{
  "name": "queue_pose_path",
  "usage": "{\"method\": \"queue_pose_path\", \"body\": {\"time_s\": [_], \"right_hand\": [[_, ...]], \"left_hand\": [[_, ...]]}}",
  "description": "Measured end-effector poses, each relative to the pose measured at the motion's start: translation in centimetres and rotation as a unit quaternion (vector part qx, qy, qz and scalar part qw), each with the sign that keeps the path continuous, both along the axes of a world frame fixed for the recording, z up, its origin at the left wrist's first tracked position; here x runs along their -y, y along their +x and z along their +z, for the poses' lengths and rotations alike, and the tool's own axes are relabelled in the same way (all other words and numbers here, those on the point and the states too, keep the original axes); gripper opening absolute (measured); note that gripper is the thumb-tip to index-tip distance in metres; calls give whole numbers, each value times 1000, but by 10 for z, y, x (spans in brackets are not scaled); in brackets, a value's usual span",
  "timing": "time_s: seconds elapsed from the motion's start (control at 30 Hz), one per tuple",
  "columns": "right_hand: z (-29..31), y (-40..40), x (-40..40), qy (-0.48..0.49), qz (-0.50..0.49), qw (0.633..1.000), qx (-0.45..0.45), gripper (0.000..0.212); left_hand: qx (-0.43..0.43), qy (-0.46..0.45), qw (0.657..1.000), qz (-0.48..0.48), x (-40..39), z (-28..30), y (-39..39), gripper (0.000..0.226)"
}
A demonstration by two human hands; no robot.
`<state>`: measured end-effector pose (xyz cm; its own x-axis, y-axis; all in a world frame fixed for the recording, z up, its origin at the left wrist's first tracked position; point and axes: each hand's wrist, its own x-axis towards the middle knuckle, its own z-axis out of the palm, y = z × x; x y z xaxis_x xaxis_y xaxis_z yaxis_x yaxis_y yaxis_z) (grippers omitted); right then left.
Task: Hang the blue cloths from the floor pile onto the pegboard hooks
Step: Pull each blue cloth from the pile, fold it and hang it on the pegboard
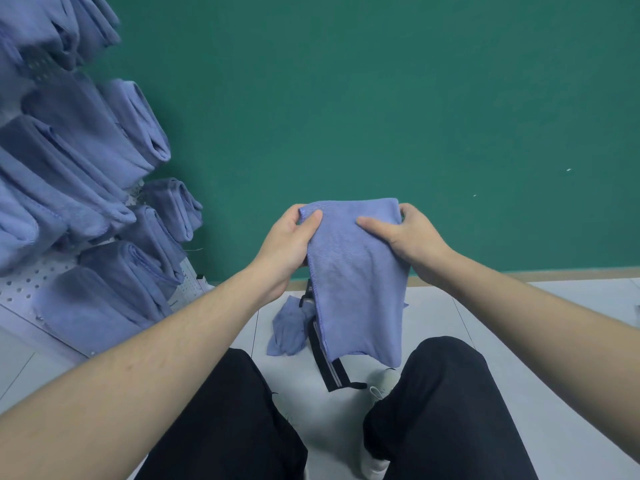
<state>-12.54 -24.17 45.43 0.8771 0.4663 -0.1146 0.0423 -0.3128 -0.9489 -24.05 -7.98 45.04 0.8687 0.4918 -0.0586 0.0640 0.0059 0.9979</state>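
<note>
A blue cloth hangs folded in front of me, above the floor. My left hand grips its upper left corner, thumb on the front. My right hand grips the upper right corner the same way. Below it on the pale floor lies one more crumpled blue cloth. On the left stands the white pegboard, with several folded blue cloths hanging on its hooks.
A black strap with white stripes lies on the floor beneath the held cloth. A green wall stands straight ahead. My knees in black trousers and a white shoe fill the lower view.
</note>
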Motion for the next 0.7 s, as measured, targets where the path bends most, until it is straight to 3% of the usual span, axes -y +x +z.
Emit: {"method": "queue_pose_path", "body": {"time_s": [0.1, 0.4, 0.57, 0.7], "right_hand": [[-5, 5, 1, 44, 42, 996, -59, 43], [-16, -6, -10, 77, 14, 996, 52, 24], [-16, -8, -6, 82, 23, 995, 60, 21], [-20, -11, -8, 78, 75, 993, 47, 20]], "left_hand": [[-16, 18, 999, 27, -1, -5, -3, 19], [10, -26, 999, 20, 12, -12, -12, 15], [45, 2, 993, 109, 14, -19, -14, 2], [47, 71, 981, 173, 12, -24, -12, 6]]}}
